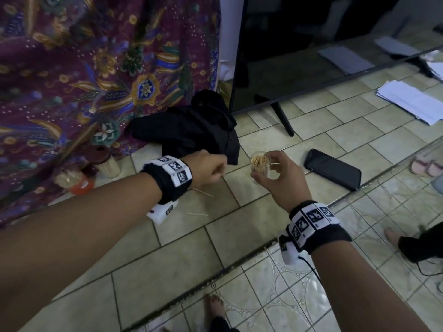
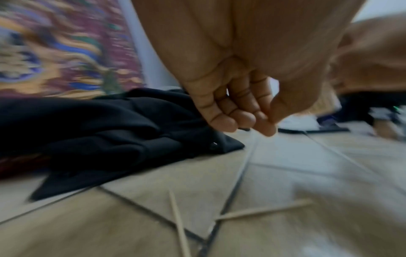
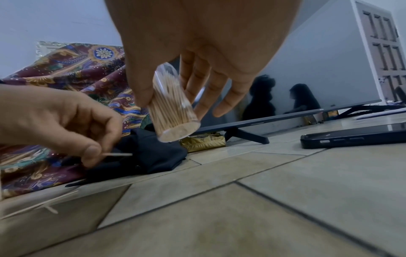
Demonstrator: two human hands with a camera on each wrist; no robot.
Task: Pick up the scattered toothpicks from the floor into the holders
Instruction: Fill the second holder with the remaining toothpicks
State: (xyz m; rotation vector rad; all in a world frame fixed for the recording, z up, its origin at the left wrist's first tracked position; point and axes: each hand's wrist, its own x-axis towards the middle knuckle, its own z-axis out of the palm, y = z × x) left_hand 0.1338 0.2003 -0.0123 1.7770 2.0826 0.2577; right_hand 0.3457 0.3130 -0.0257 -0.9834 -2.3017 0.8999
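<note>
your left hand [image 3: 66, 125] pinched one thin wooden toothpick [image 3: 118, 154] near its end; it was light and brittle. your right hand [image 1: 279, 178] gripped the clear plastic holder [image 1: 260, 162], just beside.

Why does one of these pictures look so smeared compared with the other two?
Left wrist view: motion blur smears the patterned cloth and floor tiles. Right wrist view: sharper, the toothpick holder crisp, edges bent by the wide lens. Head view: dim, with the TV screen reflecting the floor.

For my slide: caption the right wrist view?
Right hand holds toothpick holder; left hand pinches one toothpick.
</note>
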